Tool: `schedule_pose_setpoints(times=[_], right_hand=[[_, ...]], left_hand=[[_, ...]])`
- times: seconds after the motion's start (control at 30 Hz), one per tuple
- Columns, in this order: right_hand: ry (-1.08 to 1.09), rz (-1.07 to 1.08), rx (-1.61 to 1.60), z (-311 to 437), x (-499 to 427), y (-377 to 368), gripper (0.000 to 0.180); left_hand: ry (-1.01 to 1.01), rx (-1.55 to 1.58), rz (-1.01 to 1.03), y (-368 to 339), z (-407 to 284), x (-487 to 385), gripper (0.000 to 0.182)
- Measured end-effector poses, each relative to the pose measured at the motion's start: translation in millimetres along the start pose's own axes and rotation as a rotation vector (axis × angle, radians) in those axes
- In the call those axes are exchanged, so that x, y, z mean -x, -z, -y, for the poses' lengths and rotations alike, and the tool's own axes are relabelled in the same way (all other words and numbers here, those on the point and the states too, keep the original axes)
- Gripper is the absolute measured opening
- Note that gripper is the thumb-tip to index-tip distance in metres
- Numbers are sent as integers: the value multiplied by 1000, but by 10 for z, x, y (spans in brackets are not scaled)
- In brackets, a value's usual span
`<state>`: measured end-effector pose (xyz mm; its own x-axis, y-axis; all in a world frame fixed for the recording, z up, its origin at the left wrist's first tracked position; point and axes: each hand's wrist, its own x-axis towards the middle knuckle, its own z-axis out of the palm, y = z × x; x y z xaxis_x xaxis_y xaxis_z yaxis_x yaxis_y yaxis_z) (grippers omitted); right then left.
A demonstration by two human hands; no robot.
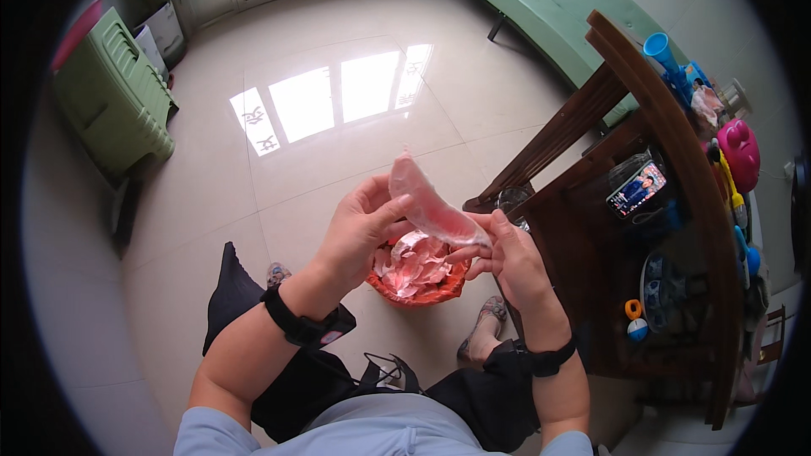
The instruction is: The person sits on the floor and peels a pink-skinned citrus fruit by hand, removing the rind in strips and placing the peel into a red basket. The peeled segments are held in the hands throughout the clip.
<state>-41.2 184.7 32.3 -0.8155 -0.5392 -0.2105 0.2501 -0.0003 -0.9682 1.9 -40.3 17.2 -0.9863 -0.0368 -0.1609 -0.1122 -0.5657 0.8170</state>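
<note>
A crescent-shaped pink citrus segment, apparently pomelo with pale membrane on it, is held up between my two hands. My left hand grips its upper left part between thumb and fingers. At the lower right end, my right hand pinches the tip, with the other fingers spread below. Directly underneath, on the floor between my feet, stands a bin with a red plastic bag over its rim. Pink and white peelings fill the visible part of the bin.
To my right is a dark wooden table bearing a lit phone, a blue-patterned dish and toys. A green padded bench runs along the far right wall. Green plastic stools are stacked at left.
</note>
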Motion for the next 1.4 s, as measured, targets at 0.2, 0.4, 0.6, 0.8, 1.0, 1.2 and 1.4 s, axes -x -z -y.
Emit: schedule_pose_setpoints(times=[0.2,0.4,0.6,0.8,1.0,1.2,1.4], right_hand=[[105,-26,-15,-60,-43,-8,45],[128,-113,62,-98,-67,-87,24],[229,-169,284,-121,-102,-13,23],[295,-109,409,-37,-88,18,21],[426,39,440,7,-105,-66,21],[337,2,416,48,-159,-160,21],[332,-36,433,62,-164,-196,23]], left_hand=[[-2,5,-91,66,-49,93,37],[11,-47,7,151,-3,178,39],[76,-135,135,100,-13,283,45],[242,-48,253,39,-11,289,57],[342,-16,274,49,147,266,46],[320,-18,319,33,199,239,45],[267,-120,281,-26,210,253,45]])
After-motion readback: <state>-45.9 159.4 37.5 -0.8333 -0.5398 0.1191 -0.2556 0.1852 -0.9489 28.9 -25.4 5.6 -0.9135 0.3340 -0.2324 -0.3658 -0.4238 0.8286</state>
